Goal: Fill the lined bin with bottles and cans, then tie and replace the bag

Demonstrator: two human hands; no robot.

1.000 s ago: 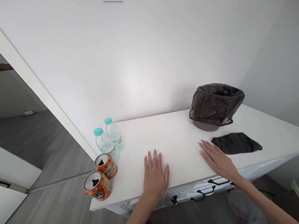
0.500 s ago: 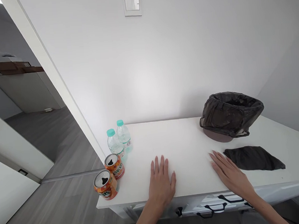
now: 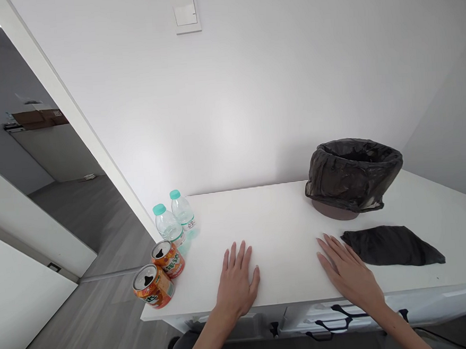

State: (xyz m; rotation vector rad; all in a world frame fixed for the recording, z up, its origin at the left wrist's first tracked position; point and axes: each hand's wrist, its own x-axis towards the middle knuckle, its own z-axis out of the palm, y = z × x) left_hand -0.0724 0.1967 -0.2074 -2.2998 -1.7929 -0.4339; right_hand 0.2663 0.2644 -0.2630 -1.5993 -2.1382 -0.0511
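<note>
My left hand (image 3: pixel 237 282) lies flat on the white cabinet top (image 3: pixel 278 246), fingers stretched out and nothing in it. My right hand (image 3: pixel 349 272) rests palm down on the same surface, its fingers extended. Just beyond the right hand is a folded black plastic bag (image 3: pixel 393 245). Behind that bag stands a brown trash bin (image 3: pixel 335 210) lined with a black bag (image 3: pixel 345 177), its mouth open. To the left of my left hand are two opened orange drink cans (image 3: pixel 153 287), (image 3: pixel 169 260), and two clear bottles (image 3: pixel 168 227), (image 3: pixel 183 211) with turquoise caps stand behind them.
A white wall (image 3: pixel 228 105) with a light switch (image 3: pixel 185 15) rises behind the cabinet. Drawers with black handles (image 3: pixel 335 324) are under its front edge. At the left, a doorway opens onto grey flooring (image 3: pixel 112 220), beside a white door (image 3: pixel 22 301).
The view has shifted slightly, so the things on the cabinet appear a little further left. Both hands stay flat on the top, and no object has been moved.
</note>
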